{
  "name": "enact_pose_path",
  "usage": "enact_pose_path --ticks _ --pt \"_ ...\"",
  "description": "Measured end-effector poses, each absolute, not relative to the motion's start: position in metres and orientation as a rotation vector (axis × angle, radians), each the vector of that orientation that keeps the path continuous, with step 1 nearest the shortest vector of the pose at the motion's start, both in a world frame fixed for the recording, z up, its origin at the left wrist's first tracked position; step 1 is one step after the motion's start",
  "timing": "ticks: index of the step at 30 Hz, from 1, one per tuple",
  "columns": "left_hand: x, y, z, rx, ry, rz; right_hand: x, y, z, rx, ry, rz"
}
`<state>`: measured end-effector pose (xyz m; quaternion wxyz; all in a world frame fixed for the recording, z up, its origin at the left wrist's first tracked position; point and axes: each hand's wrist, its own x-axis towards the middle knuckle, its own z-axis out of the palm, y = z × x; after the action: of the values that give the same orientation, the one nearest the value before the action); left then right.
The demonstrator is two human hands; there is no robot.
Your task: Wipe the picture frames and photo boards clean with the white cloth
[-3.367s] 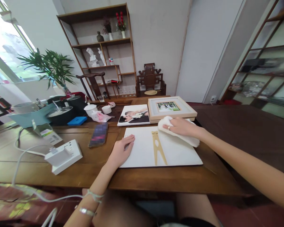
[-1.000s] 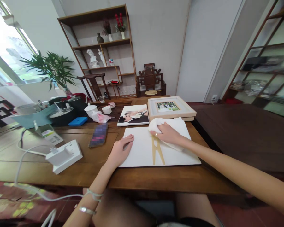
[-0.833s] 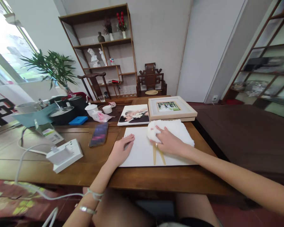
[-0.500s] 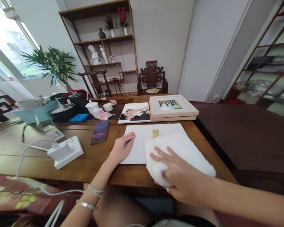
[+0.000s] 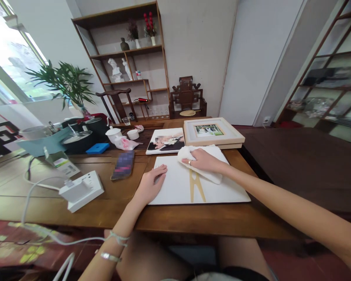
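A white flat panel (image 5: 169,185), seemingly the back of a picture, lies on the wooden table before me. A tan V-shaped piece (image 5: 196,188) sits at its middle, its upper part covered by the cloth. My left hand (image 5: 153,181) rests flat on the panel's left side, fingers stretched out and holding nothing. Toward the panel's far edge, my right hand (image 5: 203,160) grips a bunched white fluffy cloth (image 5: 213,175) and presses it against the surface.
Behind the panel lie a photo print (image 5: 165,140) and a stacked pale wooden picture frame (image 5: 213,132). To the left are a phone (image 5: 123,164), a white power strip (image 5: 84,191) with cables, a blue box (image 5: 97,148) and a white teapot (image 5: 114,134).
My right hand has carried the cloth from the panel's near right corner up to its far edge, uncovering the legs of the tan V-shaped piece. My left hand stays in place.
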<state>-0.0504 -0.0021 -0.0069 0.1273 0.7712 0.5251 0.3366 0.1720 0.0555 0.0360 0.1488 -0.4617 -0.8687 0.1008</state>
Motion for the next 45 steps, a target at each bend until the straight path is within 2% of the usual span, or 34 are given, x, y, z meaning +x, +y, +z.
enact_pose_path --ticks 8,12,15,22,26,34,39,42,45 --pt "-0.05 -0.001 -0.009 2.247 1.506 0.99 0.158 -0.039 0.027 -1.002 -2.79 0.141" --pt "-0.051 -0.001 -0.009 2.253 1.517 0.991 0.161 -0.078 0.029 -0.833 -2.893 0.195" --pt "-0.051 -0.001 -0.01 2.256 1.517 0.987 0.164 -0.065 0.036 -0.817 -2.882 0.233" --pt "-0.052 -0.001 -0.01 2.256 1.499 1.006 0.159 0.028 0.033 -1.164 -2.614 0.262" --pt "-0.051 -0.001 -0.008 2.244 1.512 0.998 0.149 0.05 0.027 -1.211 -2.533 0.257" --pt "-0.051 -0.002 -0.005 2.259 1.501 0.972 0.14 -0.013 0.026 -0.89 -2.731 0.165" --pt "-0.051 -0.002 -0.007 2.249 1.492 0.996 0.153 -0.068 0.035 -0.728 -2.813 0.307" --pt "-0.052 -0.001 -0.009 2.244 1.49 1.003 0.16 -0.07 0.04 -0.755 -2.81 0.358" --pt "-0.052 0.0 -0.01 2.247 1.489 1.002 0.163 -0.045 0.042 -0.979 -2.742 0.337"
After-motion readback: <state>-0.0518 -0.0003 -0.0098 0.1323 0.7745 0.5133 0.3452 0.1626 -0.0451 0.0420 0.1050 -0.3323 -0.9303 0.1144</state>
